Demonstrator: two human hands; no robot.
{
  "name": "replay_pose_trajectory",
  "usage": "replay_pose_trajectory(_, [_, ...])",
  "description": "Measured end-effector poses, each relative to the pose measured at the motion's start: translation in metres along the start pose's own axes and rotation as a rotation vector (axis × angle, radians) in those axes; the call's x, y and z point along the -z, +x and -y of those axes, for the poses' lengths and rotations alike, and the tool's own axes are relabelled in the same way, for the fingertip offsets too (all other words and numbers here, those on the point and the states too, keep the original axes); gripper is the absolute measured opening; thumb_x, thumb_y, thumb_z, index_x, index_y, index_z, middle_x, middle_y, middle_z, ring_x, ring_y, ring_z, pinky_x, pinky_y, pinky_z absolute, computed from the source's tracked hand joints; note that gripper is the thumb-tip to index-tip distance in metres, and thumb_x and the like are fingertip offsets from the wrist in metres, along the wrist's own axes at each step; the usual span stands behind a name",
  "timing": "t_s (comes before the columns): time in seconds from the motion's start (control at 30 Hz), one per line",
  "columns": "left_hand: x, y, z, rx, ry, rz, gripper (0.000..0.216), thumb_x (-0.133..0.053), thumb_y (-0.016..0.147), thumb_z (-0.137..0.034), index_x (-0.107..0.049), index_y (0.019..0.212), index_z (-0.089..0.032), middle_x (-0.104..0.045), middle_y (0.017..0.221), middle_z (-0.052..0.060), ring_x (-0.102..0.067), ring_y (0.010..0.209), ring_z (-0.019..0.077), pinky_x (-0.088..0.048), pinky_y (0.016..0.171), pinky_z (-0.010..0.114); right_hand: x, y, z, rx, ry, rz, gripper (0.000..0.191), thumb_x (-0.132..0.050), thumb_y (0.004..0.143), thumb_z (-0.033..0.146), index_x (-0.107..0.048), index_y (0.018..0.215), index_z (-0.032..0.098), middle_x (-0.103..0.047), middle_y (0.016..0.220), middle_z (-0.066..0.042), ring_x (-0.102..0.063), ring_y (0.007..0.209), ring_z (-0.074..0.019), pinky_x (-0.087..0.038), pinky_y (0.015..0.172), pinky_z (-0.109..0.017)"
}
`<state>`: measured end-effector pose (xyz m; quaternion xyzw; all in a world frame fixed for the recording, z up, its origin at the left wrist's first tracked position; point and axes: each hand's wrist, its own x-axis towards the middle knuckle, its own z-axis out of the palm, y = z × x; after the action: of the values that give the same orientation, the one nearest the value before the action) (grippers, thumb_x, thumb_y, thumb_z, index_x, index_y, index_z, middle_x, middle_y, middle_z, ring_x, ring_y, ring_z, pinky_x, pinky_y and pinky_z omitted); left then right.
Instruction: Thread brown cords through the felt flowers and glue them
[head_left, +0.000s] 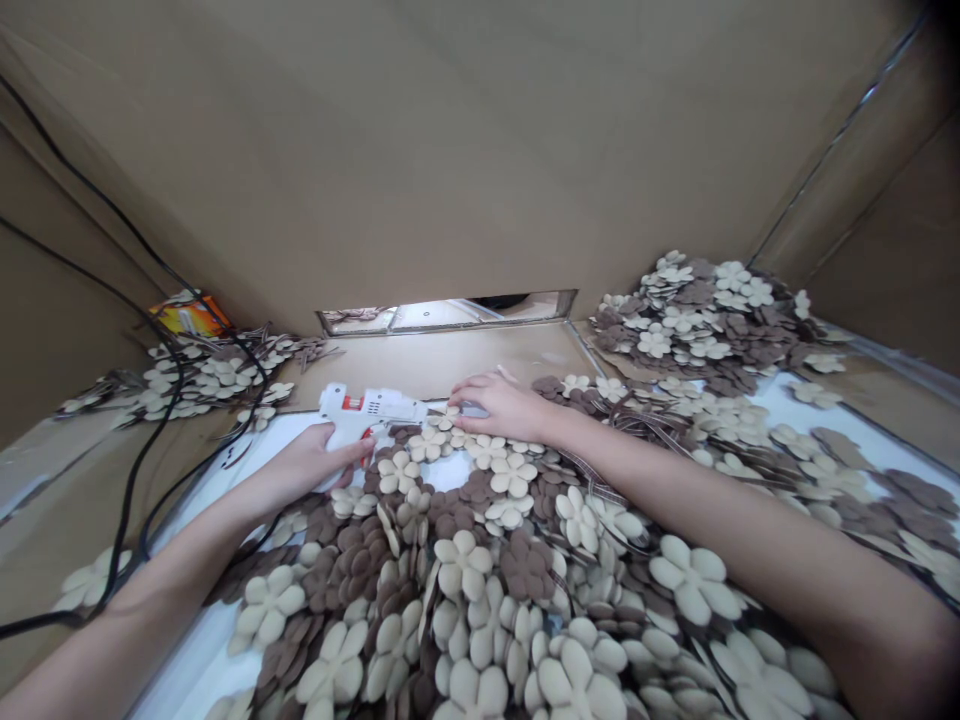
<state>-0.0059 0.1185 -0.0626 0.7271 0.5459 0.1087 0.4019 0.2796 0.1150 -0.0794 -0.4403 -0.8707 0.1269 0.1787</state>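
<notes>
My left hand [311,462] is wrapped round the grip of a white glue gun [365,410], whose nozzle points right. Just past the nozzle, my right hand [501,402] lies palm down with fingers pressed on a cream flower cutout [450,416] and a small grey piece. Between and below my arms spreads a heap of cream and brown flower cutouts [480,580] on a white surface [202,640].
Cardboard walls [465,150] close in the space at the back and sides. More flower piles lie at the back right [697,320] and back left [202,375]. Black cables [142,450] run down the left side. An orange packet [191,315] sits at the back left.
</notes>
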Motion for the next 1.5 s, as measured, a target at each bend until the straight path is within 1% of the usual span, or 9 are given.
replay_pose_trajectory(0.23, [-0.001,-0.001,-0.002,0.005,-0.019,-0.01,0.045,-0.054,0.072,-0.063,-0.057,0.066,-0.018,-0.05,0.042,-0.003,-0.041,0.043,0.0147,-0.031,0.048,0.025,-0.001,0.0,-0.002,0.01,0.0,-0.012,0.033,-0.05,0.087,0.042,-0.062,0.108,0.021,-0.06,0.12,-0.01,-0.049,0.117,-0.0287,-0.019,0.101,-0.064])
replay_pose_trajectory(0.47, [0.001,0.0,-0.002,0.033,-0.024,0.0,0.044,-0.055,0.072,-0.062,-0.058,0.067,-0.018,-0.051,0.042,-0.002,-0.041,0.042,0.0148,-0.029,0.046,0.025,-0.001,0.0,-0.002,0.002,0.008,-0.005,0.032,-0.05,0.087,0.045,-0.062,0.107,0.023,-0.059,0.121,-0.009,-0.048,0.117,-0.0283,-0.016,0.102,-0.065])
replay_pose_trajectory(0.77, [0.003,-0.003,-0.005,0.05,-0.05,0.039,0.044,-0.055,0.073,-0.06,-0.059,0.069,-0.016,-0.051,0.044,-0.002,-0.04,0.041,0.0125,-0.027,0.045,0.022,0.0,0.0,0.0,0.01,0.007,-0.022,0.03,-0.052,0.086,0.043,-0.062,0.104,0.02,-0.062,0.112,-0.009,-0.05,0.115,-0.0295,-0.02,0.1,-0.065])
replay_pose_trajectory(0.97, [0.003,-0.005,-0.008,0.091,-0.081,0.036,0.039,-0.057,0.073,-0.057,-0.059,0.07,-0.018,-0.053,0.046,-0.001,-0.042,0.041,0.014,-0.027,0.045,0.024,0.0,0.0,0.0,0.001,-0.008,-0.025,0.03,-0.054,0.086,0.043,-0.062,0.104,0.021,-0.062,0.112,-0.009,-0.049,0.115,-0.0279,-0.019,0.102,-0.061])
replay_pose_trajectory(1.1, [0.004,-0.008,-0.012,0.06,-0.079,0.061,0.04,-0.056,0.074,-0.057,-0.059,0.072,-0.017,-0.053,0.047,-0.001,-0.041,0.04,0.0123,-0.027,0.045,0.023,-0.001,-0.001,0.0,0.007,-0.011,-0.022,0.029,-0.054,0.085,0.042,-0.062,0.105,0.022,-0.062,0.114,-0.009,-0.05,0.114,-0.0279,-0.019,0.102,-0.063])
replay_pose_trajectory(1.23, [0.006,-0.01,-0.014,0.051,-0.104,0.075,0.042,-0.057,0.073,-0.058,-0.06,0.074,-0.016,-0.054,0.05,-0.001,-0.042,0.041,0.0117,-0.027,0.044,0.022,-0.001,-0.001,0.0,0.01,-0.014,-0.026,0.028,-0.055,0.085,0.041,-0.062,0.105,0.022,-0.062,0.115,-0.009,-0.05,0.115,-0.0273,-0.02,0.103,-0.059])
replay_pose_trajectory(1.3, [0.006,-0.009,-0.012,0.061,-0.099,0.062,0.043,-0.057,0.073,-0.058,-0.06,0.074,-0.016,-0.054,0.05,-0.001,-0.043,0.041,0.0119,-0.027,0.044,0.021,-0.001,0.0,0.0,0.01,-0.014,-0.023,0.029,-0.055,0.085,0.041,-0.063,0.105,0.022,-0.062,0.115,-0.01,-0.05,0.115,-0.0271,-0.019,0.104,-0.059])
replay_pose_trajectory(1.4, [0.006,-0.009,-0.011,0.035,-0.093,0.046,0.041,-0.058,0.072,-0.057,-0.059,0.073,-0.016,-0.055,0.052,-0.001,-0.045,0.042,0.0129,-0.03,0.045,0.023,-0.001,0.0,0.0,0.012,-0.013,-0.019,0.03,-0.053,0.086,0.042,-0.062,0.107,0.023,-0.062,0.114,-0.009,-0.05,0.115,-0.0268,-0.019,0.104,-0.06])
replay_pose_trajectory(1.5, [0.006,-0.011,-0.013,0.018,-0.107,0.07,0.04,-0.058,0.072,-0.056,-0.06,0.073,-0.017,-0.056,0.051,-0.001,-0.045,0.042,0.0136,-0.032,0.045,0.024,-0.001,-0.001,0.0,0.017,-0.013,-0.02,0.029,-0.053,0.086,0.042,-0.061,0.107,0.023,-0.062,0.115,-0.009,-0.05,0.115,-0.0263,-0.019,0.103,-0.06])
